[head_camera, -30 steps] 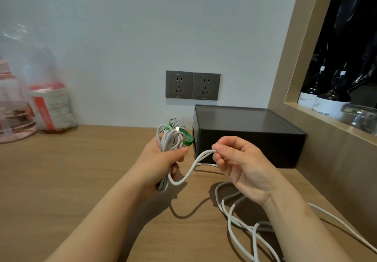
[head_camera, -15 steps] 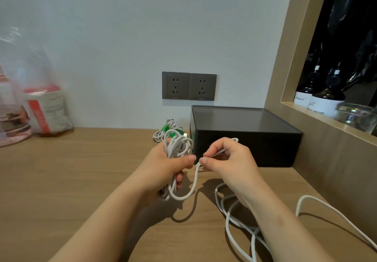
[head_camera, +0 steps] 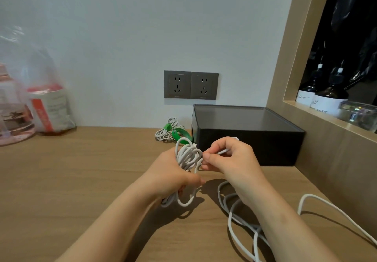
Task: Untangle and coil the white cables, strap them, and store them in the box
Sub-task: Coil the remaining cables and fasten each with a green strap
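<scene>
White charging cable (head_camera: pixel 188 156), partly coiled, sits clamped in a person's left hand (head_camera: pixel 173 177) while the right hand (head_camera: pixel 230 159) pinches its free strand above the wooden tabletop (head_camera: pixel 81 180), near the lidded black plastic box (head_camera: pixel 244 133) along the back edge.

On the shelf at the right edge, the left dark bottle (head_camera: pixel 308 92) carries a white label reading "Master". The label of the dark bottle beside it (head_camera: pixel 330 98) ends in small print that looks like "SOAP"; the rest is too small to read. Print on the red-and-white packet (head_camera: pixel 51 108) by the worktop's left edge is blurred.
</scene>
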A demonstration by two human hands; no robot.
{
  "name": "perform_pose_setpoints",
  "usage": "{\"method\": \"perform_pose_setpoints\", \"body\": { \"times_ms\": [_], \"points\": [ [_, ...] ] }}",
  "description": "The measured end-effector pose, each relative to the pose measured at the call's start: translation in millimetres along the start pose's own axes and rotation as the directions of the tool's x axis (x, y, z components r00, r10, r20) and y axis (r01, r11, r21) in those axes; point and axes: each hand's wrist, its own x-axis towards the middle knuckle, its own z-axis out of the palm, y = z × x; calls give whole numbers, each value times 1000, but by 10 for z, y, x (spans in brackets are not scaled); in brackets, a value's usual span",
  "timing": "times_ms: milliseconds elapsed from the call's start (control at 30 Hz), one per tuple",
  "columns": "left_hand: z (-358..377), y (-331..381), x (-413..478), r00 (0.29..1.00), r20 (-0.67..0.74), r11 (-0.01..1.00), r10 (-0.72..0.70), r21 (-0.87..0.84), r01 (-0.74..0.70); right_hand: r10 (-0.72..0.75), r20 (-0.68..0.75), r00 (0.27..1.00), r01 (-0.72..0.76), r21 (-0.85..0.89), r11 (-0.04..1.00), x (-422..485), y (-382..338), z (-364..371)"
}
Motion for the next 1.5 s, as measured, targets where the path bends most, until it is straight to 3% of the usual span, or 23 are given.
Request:
{"method": "perform_pose_setpoints", "body": {
  "times_ms": [200,400,567,767,833,933,1100,1233,1400,1500],
  "points": [
    [-10,-48,23,991,-136,999,4,-35,-9,-22,50,999,17,93,996,8,19,-12],
    [-41,-37,66,992,-118,996,32,-81,-42,-71,68,995,66,68,995,22,31,-26],
    [-87,-20,23,998,56,917,-18,-396,39,-182,22,983,183,-161,970,40,62,-22],
    [-114,27,36,999,-20,838,-47,-545,29,-345,-192,919,194,-543,817,82,132,-115],
    [-122,22,43,999,-34,815,-41,-579,13,-392,-226,892,224,-531,817,100,155,-131],
    [-138,27,28,1000,-17,818,-17,-575,4,-458,-159,875,340,-472,813,114,164,-103],
    [-149,39,-19,996,83,868,35,-496,11,-401,43,915,399,-237,886,71,100,-60],
    [-129,10,-13,992,121,903,33,-428,22,-377,131,917,399,-279,873,69,96,-64],
    [-126,-1,-6,990,137,918,35,-396,22,-348,176,921,384,-257,887,58,69,-89],
    [-114,-2,-10,992,125,931,25,-364,22,-403,78,912,410,-229,883,43,72,-64]
  ]
}}
